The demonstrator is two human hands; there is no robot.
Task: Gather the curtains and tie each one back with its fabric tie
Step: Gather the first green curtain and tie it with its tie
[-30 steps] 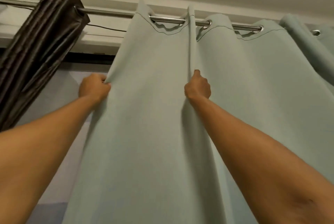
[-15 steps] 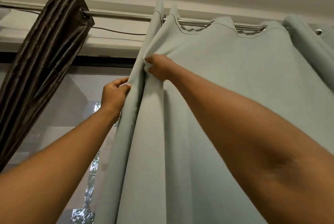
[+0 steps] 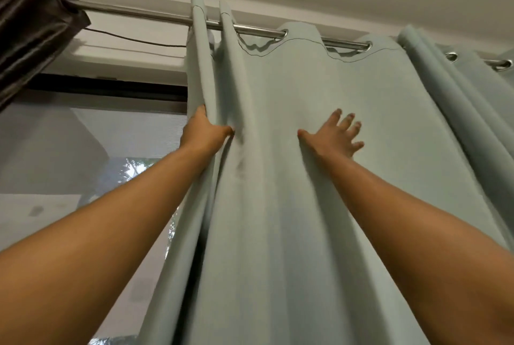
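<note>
The bottom of the pale grey-green fabric curtain point(image 3: 306, 191) runs off the lower edge, so its hem cannot be seen. The folds just right of the left hand point(image 3: 204, 133) are smeared by blur. That hand's fingers go round behind the curtain's leading edge and are hidden; only its back and thumb point(image 3: 226, 131) show. Both forearms are cut off by the lower corners. The dark brown pleated curtain point(image 3: 30, 24) is cut off at the left edge.

Both arms reach up and forward. The left hand clamps the two narrow gathered folds at the curtain's left side, thumb across the front, wrist straight. The right hand point(image 3: 333, 138) lies flat against the cloth, palm forward, its fingers point(image 3: 346, 122) straight and spread apart, holding nothing.

The curtain hangs by metal eyelets from the shiny metal rod point(image 3: 139, 12). Its gathered folds sit inside the left hand's grip. A wide, nearly flat panel lies between the two hands and under the right palm. More folds hang to the right, well apart from the right fingertips.
</note>
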